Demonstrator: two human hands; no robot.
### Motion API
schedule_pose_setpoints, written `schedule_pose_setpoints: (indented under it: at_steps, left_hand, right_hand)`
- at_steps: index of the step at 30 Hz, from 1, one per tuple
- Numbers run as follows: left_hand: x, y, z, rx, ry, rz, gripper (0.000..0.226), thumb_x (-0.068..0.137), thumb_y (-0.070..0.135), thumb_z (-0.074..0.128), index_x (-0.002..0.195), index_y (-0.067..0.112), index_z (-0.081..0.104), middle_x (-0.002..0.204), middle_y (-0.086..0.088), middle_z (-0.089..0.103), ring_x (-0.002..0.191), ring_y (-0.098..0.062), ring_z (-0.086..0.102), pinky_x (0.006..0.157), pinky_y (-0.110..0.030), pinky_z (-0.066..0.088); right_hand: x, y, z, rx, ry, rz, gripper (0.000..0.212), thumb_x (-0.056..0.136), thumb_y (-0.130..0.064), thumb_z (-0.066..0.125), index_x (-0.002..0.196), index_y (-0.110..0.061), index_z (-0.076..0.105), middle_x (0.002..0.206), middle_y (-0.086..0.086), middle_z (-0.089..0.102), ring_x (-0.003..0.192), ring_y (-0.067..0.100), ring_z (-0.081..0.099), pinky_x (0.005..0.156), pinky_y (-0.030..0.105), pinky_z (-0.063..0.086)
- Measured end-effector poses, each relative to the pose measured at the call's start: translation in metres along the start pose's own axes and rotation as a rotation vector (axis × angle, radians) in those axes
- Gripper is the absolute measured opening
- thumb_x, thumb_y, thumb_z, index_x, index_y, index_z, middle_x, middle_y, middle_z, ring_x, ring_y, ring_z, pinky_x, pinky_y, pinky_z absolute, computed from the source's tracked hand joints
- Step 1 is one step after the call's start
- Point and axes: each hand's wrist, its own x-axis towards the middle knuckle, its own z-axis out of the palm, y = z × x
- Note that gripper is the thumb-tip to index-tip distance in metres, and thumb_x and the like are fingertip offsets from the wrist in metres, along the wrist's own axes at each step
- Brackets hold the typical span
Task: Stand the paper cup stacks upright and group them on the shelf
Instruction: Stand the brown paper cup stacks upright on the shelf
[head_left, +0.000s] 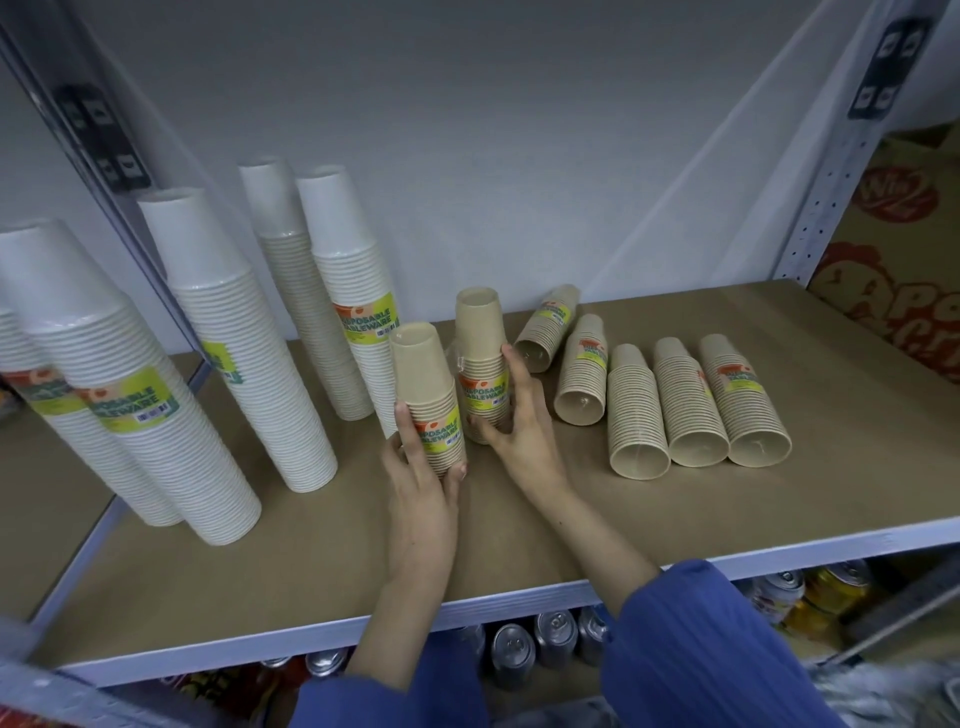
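**Item:** kraft paper cup stacks, wrapped, labelled "Disposable Tableware".
**Location:** shelf (675, 519), centre and right.

- Upright, centre: near kraft stack (428, 400), held low by the left hand (421, 467), fingers curled round its base. Far kraft stack (480, 364) stands just beside it, with the right hand (519, 415) wrapped round its lower half, thumb and fingers spread.
- On their sides, right of the hands: five lying kraft stacks (688, 405), mouths facing near.
- Upright, left: tall white cup stacks (234, 338).

**Step in hand (judged):** seating the two upright stacks as a pair.
**Handling:** grip low at the wide rims. Press each base flat on the board before letting go. Slide rather than lift until the two touch, close to the white group. Keep the right wrist off the lying stacks, which probably roll easily.
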Motion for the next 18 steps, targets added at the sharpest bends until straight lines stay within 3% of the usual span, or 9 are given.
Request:
schedule_pose_setpoints:
  at_steps: [3, 8, 15, 18]
  left_hand:
    - [-0.001, 0.000, -0.001, 0.010, -0.006, -0.008, 0.078, 0.085, 0.014, 0.060, 0.127, 0.039, 0.000, 0.135, -0.028, 0.031, 0.112, -0.043, 0.049, 0.089, -0.047, 0.045]
    - [-0.002, 0.001, -0.001, 0.029, -0.012, -0.011, 0.080, 0.086, 0.015, 0.059, 0.127, 0.041, -0.004, 0.135, -0.028, 0.031, 0.109, -0.044, 0.051, 0.085, -0.048, 0.046]
    - [-0.006, -0.001, -0.005, 0.012, -0.041, -0.005, 0.090, 0.083, 0.012, 0.063, 0.129, 0.039, -0.010, 0.145, -0.025, 0.022, 0.120, -0.042, 0.044, 0.090, -0.045, 0.044]
    - [-0.014, 0.001, -0.008, 0.005, -0.037, -0.019, 0.092, 0.080, 0.008, 0.066, 0.130, 0.036, -0.007, 0.143, -0.028, 0.024, 0.123, -0.043, 0.041, 0.097, -0.045, 0.040]
  right_hand:
    - [-0.001, 0.000, -0.001, -0.055, -0.005, 0.006, 0.086, 0.079, -0.011, 0.065, 0.129, -0.052, 0.009, 0.132, 0.013, 0.042, 0.116, 0.017, 0.046, 0.091, 0.005, 0.026]
    - [-0.006, -0.004, -0.002, -0.161, 0.005, 0.014, 0.087, 0.081, -0.020, 0.065, 0.128, -0.055, 0.002, 0.132, 0.010, 0.047, 0.113, 0.026, 0.054, 0.092, 0.029, 0.041]
    - [-0.011, -0.012, -0.006, -0.169, -0.013, 0.088, 0.095, 0.079, -0.020, 0.068, 0.137, -0.045, -0.003, 0.134, 0.011, 0.051, 0.117, 0.026, 0.054, 0.096, 0.041, 0.045]
    - [-0.019, -0.014, -0.014, -0.172, -0.002, 0.127, 0.085, 0.079, -0.018, 0.068, 0.144, -0.028, 0.015, 0.134, 0.012, 0.050, 0.118, 0.026, 0.052, 0.098, 0.040, 0.043]
